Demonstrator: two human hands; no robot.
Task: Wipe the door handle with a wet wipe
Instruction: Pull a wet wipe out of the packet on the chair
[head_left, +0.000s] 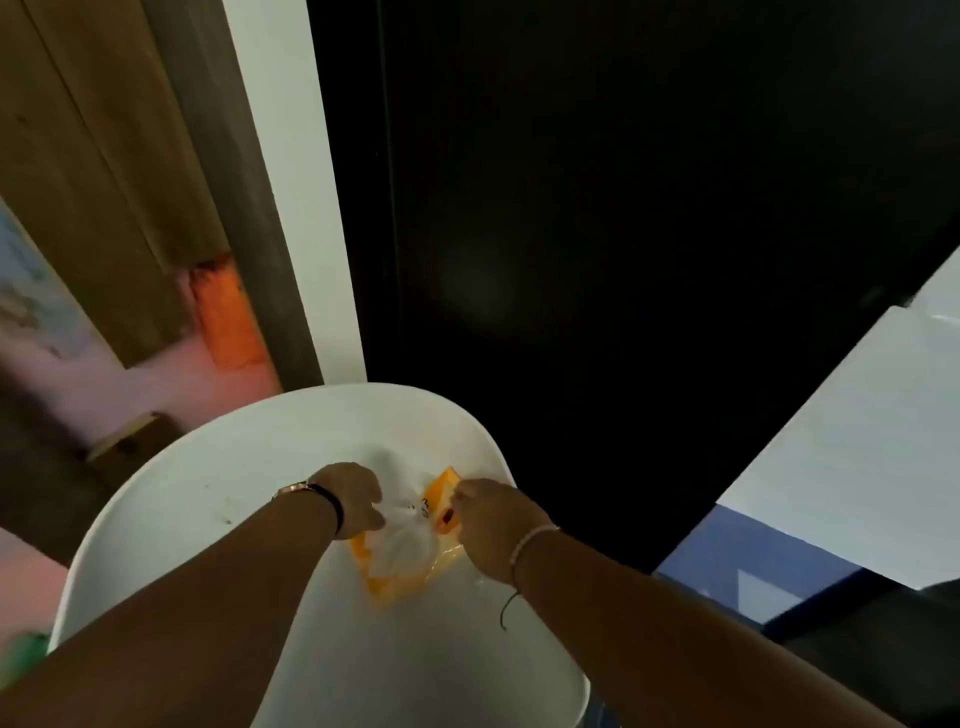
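Observation:
An orange pack of wet wipes (389, 582) lies on a white chair seat (249, 467) below me. A white wipe (402, 540) sticks out of the pack's top. My left hand (353, 499) pinches the wipe at its upper left. My right hand (493, 519) rests on the pack's right side, fingers closed on its edge or flap. The black door (597, 208) stands just behind the chair; its handle is not visible in the dark surface.
A white door frame (301, 208) runs along the door's left side, with wooden panels (104, 156) and an orange patch (228, 317) further left. A white and blue surface (831, 467) lies at the right. The floor at left is pinkish.

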